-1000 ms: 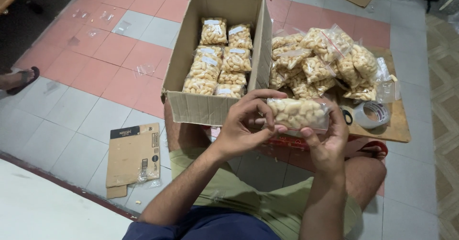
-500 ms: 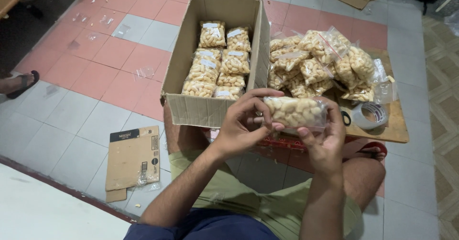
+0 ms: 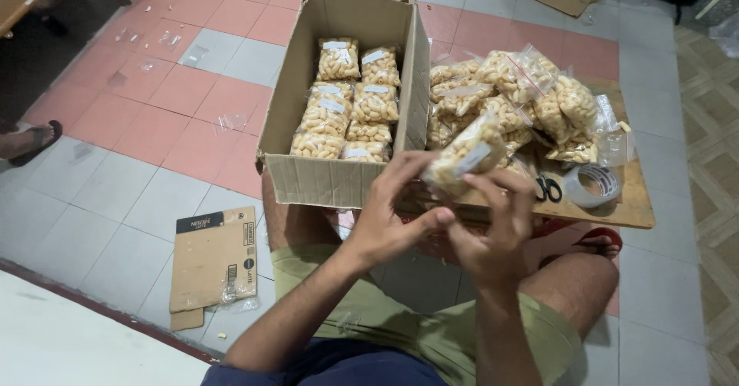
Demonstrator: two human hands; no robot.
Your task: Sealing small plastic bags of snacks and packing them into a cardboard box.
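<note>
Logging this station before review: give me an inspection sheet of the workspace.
Surface: wooden board on tiled floor.
Job's things: clear snack bag held tilted; cardboard box with packed bags; bag pile on board.
Clutter: tape roll, scissors, flat carton, loose plastic scraps.
Grippers: left hand and right hand both grip the bag.
Cables: nothing seen.
Surroundings: another person's sandalled foot.

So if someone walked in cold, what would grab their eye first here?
Both hands, left hand and right hand, grip a clear packet of pale snacks at centre. Behind it, an open cardboard box holds rows of like packets, and a loose heap of packets lies on a wooden board to its right.
</note>
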